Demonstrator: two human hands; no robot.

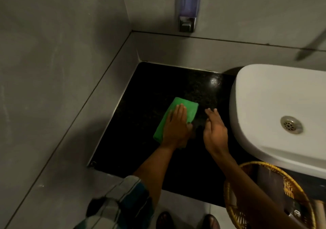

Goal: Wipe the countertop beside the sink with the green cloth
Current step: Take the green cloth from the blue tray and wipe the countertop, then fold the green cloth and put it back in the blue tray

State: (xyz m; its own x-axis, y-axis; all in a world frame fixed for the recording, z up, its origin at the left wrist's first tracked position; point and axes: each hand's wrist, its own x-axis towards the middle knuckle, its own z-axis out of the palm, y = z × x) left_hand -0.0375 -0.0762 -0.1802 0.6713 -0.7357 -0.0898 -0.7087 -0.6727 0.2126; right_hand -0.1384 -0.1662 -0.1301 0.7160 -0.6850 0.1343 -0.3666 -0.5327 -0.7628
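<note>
A folded green cloth [178, 107] lies flat on the black speckled countertop [151, 80], left of the white sink [275, 94]. My left hand [175, 125] presses palm-down on the cloth, fingers together, covering its near half. My right hand [215, 129] hovers just to the right of the cloth with fingers extended, holding nothing, between the cloth and the sink's left rim.
Grey walls close the counter on the left and at the back. A soap dispenser [187, 8] hangs on the back wall. A wicker basket [229, 191] stands below the sink at the lower right. The sink drain [291, 124] shows in the basin.
</note>
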